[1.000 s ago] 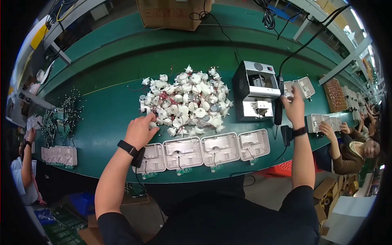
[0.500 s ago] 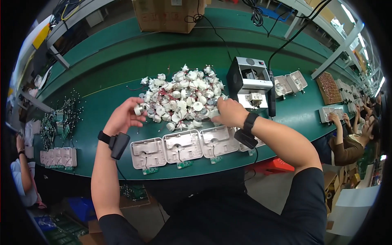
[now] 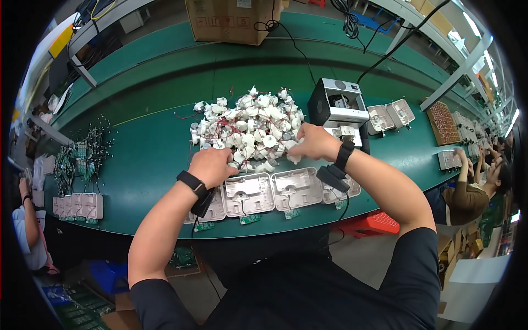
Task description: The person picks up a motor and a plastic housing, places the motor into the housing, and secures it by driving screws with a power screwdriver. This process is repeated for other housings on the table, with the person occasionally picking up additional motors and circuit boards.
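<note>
A heap of small white plastic parts with red and dark wires (image 3: 256,124) lies in front of me. My left hand (image 3: 212,166) reaches into its near left edge, fingers bent in; whatever they hold is hidden. At the heap's near right side my right hand (image 3: 319,143) is closed, thumb and fingers pinching a white plastic part (image 3: 295,158). Between my forearms stands a row of open white housings (image 3: 248,199), each with a small green circuit board (image 3: 250,219) hanging by wires at its near edge. My left wrist partly covers the leftmost housing.
A black and silver machine (image 3: 344,104) stands right of the heap, two more housings (image 3: 390,115) beyond it. Wired green boards (image 3: 82,159) and stacked housings (image 3: 80,206) are at left. A cardboard box (image 3: 231,22) sits at the back. Other people work at both sides.
My left hand has moved right and nearer, from beside the heap with a round white part at its fingers, to the heap's near left edge. The right hand stays at the heap's right side.
</note>
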